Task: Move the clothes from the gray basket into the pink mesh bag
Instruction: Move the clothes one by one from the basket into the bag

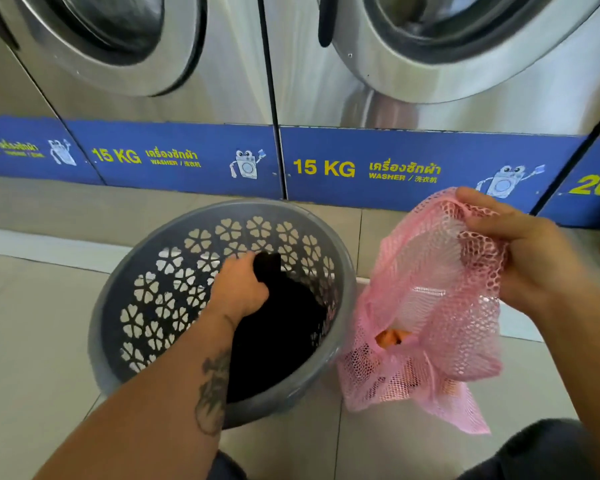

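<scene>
At center frame, my left hand [239, 285] closes its fingers around a black garment [281, 327] lying in the gray basket [340, 258], mid-pickup. At right, my right hand [530, 251] pinches the pink mesh bag [426, 306] by its rim, something orange already inside. Next, I judge, the garment must lift across into that mouth, washers [430, 64] behind.
</scene>
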Action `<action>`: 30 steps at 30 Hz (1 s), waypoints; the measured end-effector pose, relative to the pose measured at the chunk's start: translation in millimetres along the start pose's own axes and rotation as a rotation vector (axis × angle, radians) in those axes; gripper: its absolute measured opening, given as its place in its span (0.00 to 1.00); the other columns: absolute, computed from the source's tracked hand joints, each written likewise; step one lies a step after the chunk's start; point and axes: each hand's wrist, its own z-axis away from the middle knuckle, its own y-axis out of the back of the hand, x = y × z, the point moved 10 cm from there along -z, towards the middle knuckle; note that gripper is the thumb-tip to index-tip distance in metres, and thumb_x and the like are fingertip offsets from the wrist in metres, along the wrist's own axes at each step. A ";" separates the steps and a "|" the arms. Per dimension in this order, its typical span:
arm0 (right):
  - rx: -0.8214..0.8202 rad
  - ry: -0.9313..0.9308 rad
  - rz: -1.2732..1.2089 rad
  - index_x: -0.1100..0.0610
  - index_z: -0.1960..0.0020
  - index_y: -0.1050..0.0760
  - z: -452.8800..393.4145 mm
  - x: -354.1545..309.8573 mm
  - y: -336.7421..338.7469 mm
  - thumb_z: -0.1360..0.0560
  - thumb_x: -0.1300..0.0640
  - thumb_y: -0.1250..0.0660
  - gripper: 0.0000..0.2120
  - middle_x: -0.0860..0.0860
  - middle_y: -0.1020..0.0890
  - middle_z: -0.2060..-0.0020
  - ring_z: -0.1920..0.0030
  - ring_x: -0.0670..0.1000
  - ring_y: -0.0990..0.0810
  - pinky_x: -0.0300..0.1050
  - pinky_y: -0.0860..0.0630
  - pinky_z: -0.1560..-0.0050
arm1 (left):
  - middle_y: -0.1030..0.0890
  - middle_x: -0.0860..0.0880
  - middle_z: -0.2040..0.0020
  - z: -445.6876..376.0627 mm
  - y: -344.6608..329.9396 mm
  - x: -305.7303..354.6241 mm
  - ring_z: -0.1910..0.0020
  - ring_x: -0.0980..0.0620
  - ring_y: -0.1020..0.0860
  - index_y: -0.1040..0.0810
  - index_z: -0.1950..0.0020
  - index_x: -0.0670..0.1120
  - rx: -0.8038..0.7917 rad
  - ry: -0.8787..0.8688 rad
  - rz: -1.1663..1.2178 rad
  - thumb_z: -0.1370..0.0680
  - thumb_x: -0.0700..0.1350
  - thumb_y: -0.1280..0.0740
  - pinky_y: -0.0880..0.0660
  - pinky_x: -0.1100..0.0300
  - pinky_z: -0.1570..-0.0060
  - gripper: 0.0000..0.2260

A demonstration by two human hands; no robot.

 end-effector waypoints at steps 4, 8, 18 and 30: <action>0.004 0.035 0.127 0.54 0.45 0.19 32.4 -20.2 2.3 0.26 0.71 0.41 0.19 0.51 0.15 0.59 0.66 0.48 0.20 0.38 0.22 0.66 | 0.20 0.41 0.47 37.2 64.8 62.9 0.46 0.37 0.22 0.26 0.41 0.45 0.209 -0.049 0.204 0.26 0.38 0.35 0.30 0.54 0.53 0.13; 0.059 0.072 0.174 0.55 0.46 0.17 51.9 -32.4 13.5 0.28 0.73 0.41 0.21 0.57 0.18 0.55 0.62 0.53 0.26 0.46 0.27 0.59 | 0.19 0.42 0.50 90.2 108.2 139.3 0.47 0.36 0.22 0.28 0.39 0.47 0.331 -0.168 0.392 0.25 0.37 0.38 0.26 0.49 0.52 0.15; 0.204 0.114 0.079 0.52 0.47 0.17 57.8 -56.5 52.2 0.27 0.72 0.43 0.22 0.55 0.16 0.45 0.54 0.52 0.21 0.46 0.24 0.50 | 0.21 0.56 0.58 153.8 31.4 218.0 0.52 0.46 0.22 0.25 0.43 0.54 0.265 -0.048 0.909 0.25 0.35 0.39 0.27 0.55 0.52 0.17; 0.019 0.048 0.243 0.54 0.47 0.17 43.3 -43.0 47.6 0.28 0.74 0.40 0.21 0.53 0.15 0.44 0.48 0.50 0.17 0.41 0.23 0.52 | 0.16 0.42 0.52 142.5 -128.0 255.8 0.55 0.43 0.17 0.22 0.39 0.49 -0.337 0.288 1.386 0.23 0.33 0.40 0.20 0.51 0.58 0.18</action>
